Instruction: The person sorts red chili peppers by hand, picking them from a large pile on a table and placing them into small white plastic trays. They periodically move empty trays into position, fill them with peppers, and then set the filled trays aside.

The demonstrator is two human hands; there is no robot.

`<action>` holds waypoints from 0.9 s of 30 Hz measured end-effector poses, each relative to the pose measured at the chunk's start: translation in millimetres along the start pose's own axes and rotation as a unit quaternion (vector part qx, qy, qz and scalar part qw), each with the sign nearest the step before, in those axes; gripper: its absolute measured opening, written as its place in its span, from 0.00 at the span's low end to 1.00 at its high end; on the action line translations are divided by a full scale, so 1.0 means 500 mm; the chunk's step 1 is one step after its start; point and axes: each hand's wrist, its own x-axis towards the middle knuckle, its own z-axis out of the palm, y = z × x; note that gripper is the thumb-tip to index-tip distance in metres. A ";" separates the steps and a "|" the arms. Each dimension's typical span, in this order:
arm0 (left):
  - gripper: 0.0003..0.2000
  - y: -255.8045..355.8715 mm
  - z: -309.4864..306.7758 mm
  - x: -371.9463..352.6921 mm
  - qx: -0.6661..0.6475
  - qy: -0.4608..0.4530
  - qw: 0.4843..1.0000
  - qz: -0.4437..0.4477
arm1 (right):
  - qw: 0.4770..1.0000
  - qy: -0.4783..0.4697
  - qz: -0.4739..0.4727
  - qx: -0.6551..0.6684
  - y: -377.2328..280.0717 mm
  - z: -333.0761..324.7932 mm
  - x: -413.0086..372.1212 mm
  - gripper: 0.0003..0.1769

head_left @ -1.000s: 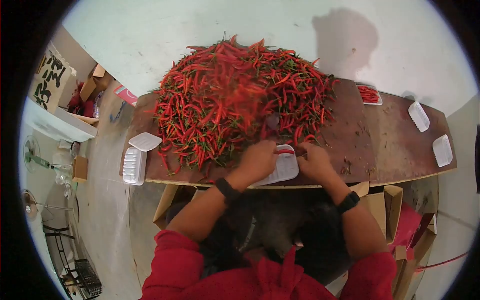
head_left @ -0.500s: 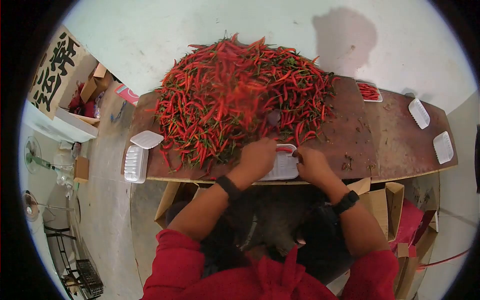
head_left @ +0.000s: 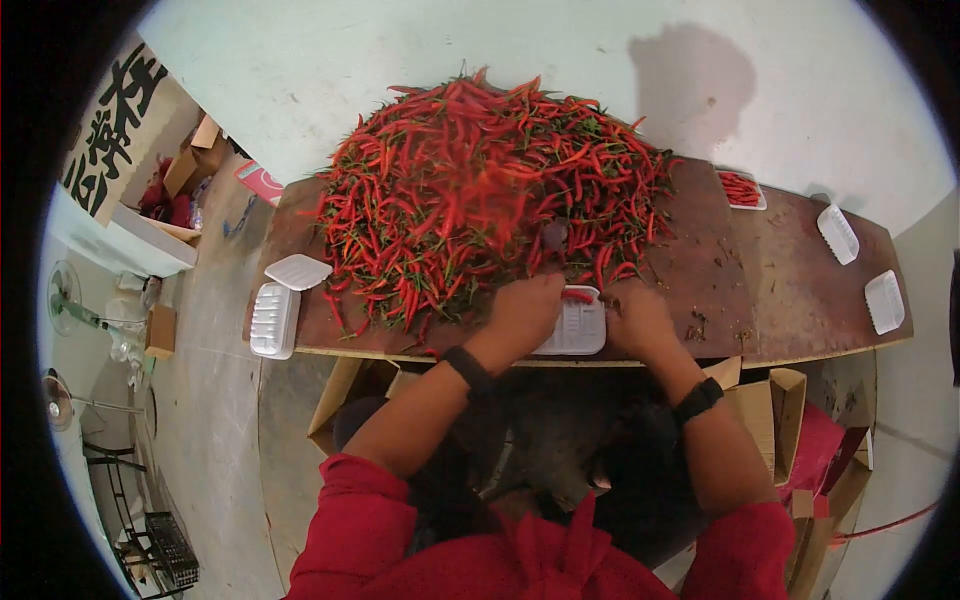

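Observation:
A white plastic tray (head_left: 580, 332) lies at the table's front edge, with a few red chilies (head_left: 577, 296) along its far end. My left hand (head_left: 528, 308) is at the tray's left far corner, fingers bent; what they hold, if anything, is too small to make out. Just right of the tray is my right hand (head_left: 637, 318), its fingers drawn together near the rim, their tips unclear. Behind both hands rises a large heap of red chilies with green stems (head_left: 400, 205).
Stacked white trays (head_left: 274, 320) stand at the table's left end, a loose one (head_left: 298, 271) beside them. A filled chili tray (head_left: 740, 190) is at the back right. Two more white trays (head_left: 838, 234) (head_left: 885, 302) lie far right. Cardboard boxes (head_left: 755, 415) stand below the table.
My right hand has shifted slightly right, away from the tray's rim. My left hand stays close to the tray's far left corner. The view has moved slightly.

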 end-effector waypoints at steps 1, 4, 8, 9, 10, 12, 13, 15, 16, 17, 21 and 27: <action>0.06 0.001 -0.004 0.000 0.000 0.000 1.000 0.000 | 0.999 0.029 0.010 0.017 0.004 0.003 0.007 0.12; 0.07 0.002 -0.016 -0.003 -0.003 -0.016 1.000 -0.010 | 0.997 0.067 0.008 0.029 0.003 0.001 0.022 0.13; 0.07 0.000 -0.041 -0.007 -0.002 -0.044 0.999 -0.030 | 0.997 0.077 -0.011 0.020 0.002 0.017 0.038 0.15; 0.08 -0.002 -0.046 -0.007 0.008 -0.056 0.998 -0.032 | 0.997 0.078 -0.009 0.021 0.004 0.024 0.042 0.15; 0.08 -0.005 -0.048 -0.010 0.008 -0.058 0.998 -0.030 | 0.998 0.062 -0.002 -0.003 0.006 0.032 0.047 0.16; 0.08 -0.010 -0.053 -0.015 -0.019 -0.014 1.000 -0.011 | 0.999 0.046 0.007 -0.026 0.009 0.038 0.052 0.16; 0.08 -0.011 -0.056 -0.016 -0.019 -0.015 1.000 -0.010 | 0.999 0.045 0.004 -0.026 0.011 0.038 0.054 0.16; 0.08 -0.009 -0.067 -0.018 -0.016 -0.024 0.999 -0.020 | 0.999 0.044 0.000 -0.026 0.013 0.039 0.057 0.16; 0.08 -0.011 -0.070 -0.018 -0.015 -0.023 0.999 -0.021 | 0.997 0.067 0.012 -0.034 0.012 0.040 0.059 0.15; 0.08 -0.013 -0.073 -0.019 -0.017 -0.023 0.999 -0.021 | 0.995 0.089 0.024 -0.042 0.012 0.040 0.061 0.15; 0.08 -0.007 -0.090 -0.013 -0.023 -0.006 0.999 -0.021 | 0.992 0.126 0.026 0.005 0.012 -0.003 0.061 0.14; 0.12 0.013 -0.116 0.002 -0.123 0.083 0.989 0.022 | 0.967 0.147 0.027 0.207 -0.023 -0.050 0.045 0.14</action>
